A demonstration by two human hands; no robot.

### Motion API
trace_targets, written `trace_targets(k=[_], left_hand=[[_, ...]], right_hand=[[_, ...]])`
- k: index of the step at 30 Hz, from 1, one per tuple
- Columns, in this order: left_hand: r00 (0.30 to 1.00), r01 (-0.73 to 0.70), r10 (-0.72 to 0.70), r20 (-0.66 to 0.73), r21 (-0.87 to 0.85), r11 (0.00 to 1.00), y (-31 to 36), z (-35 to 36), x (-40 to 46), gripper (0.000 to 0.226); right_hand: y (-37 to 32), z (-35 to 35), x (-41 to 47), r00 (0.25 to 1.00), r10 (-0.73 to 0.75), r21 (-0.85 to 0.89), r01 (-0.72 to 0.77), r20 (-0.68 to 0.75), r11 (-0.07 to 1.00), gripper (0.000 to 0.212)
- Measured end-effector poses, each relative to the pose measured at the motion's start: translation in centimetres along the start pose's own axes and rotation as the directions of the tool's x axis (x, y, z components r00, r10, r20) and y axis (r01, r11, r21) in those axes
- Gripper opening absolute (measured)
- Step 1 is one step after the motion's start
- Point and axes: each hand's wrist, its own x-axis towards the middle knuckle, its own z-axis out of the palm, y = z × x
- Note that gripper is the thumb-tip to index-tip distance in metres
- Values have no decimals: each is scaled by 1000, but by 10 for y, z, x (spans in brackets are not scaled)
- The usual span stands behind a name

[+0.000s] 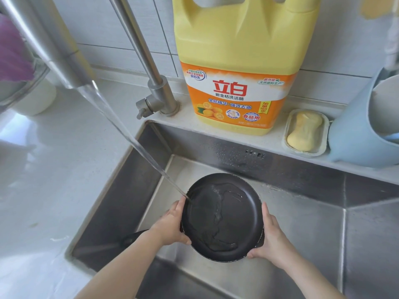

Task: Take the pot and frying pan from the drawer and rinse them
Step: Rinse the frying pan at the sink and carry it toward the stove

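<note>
**Frying pan under the running tap**

Between my two hands, over the steel sink (280, 223), I hold the black frying pan (222, 216) by its rim. My left hand (172, 225) curls round the left edge: the fingers run up along the outside of the rim and the thumb hooks the lower edge near my wrist. My right hand (269, 236) clasps the opposite side the same way, fingers laid up along the right rim and thumb tucked under the near edge. Neither hand is spread flat; both are wrapped onto the pan.

The pan hangs above the sink floor, its open face turned up towards me and tipped a little so the near edge sits lower. A film of water lies pooled across its dark inside. Its handle (133, 237) sticks out to the lower left, passing behind my left wrist, so the pan's long axis runs from there up to the right.

Above my left hand, the stream of water (129, 137) slants down from the tap spout (64, 67) and strikes the pan's inside just beside my left fingertips.

Beyond my hands, on the ledge behind the sink, stand a yellow detergent jug (241, 83), a bar of soap (306, 131) in its dish, and a pale blue holder (354, 143) further right.
</note>
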Motion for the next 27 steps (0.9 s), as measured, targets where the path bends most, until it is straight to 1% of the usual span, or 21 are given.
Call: trace_targets(k=[2, 4, 6, 9, 12, 15, 20, 23, 27], left_hand=[[1000, -29, 29, 0, -37, 999, -2, 4, 1, 147], [1000, -28, 28, -11, -55, 998, -4, 6, 3, 154], [1000, -11, 10, -6, -84, 996, -6, 7, 6, 157], [999, -28, 30, 15, -129, 991, -7, 7, 6, 158], [999, -45, 46, 9, -110, 993, -2, 1, 4, 157], [998, -41, 43, 35, -38, 998, 7, -19, 3, 157], [991, -62, 58, 120, 28, 998, 24, -63, -9, 155], [989, -95, 90, 121, 38, 995, 35, -80, -23, 149], [984, -143, 139, 110, 28, 989, 51, -89, -41, 147]], right_hand=[[-1, -2, 2, 1000, -13, -7, 13, 4, 1000, 163], [-3, -3, 4, 1000, -30, -7, 30, 4, 1000, 164], [-5, -5, 5, 999, -48, -14, 48, 2, 999, 164], [-6, -5, 8, 998, -68, -27, 68, -4, 997, 164], [-7, -6, 9, 999, -51, 15, 52, -12, 999, 165], [-9, -11, 9, 999, -36, 51, 36, 16, 998, 166], [-19, -20, -3, 997, -50, 155, 42, 51, 987, 152], [-30, -25, -20, 998, -40, 230, 29, 41, 973, 150], [-40, -42, -43, 998, -59, 301, 51, 18, 952, 133]])
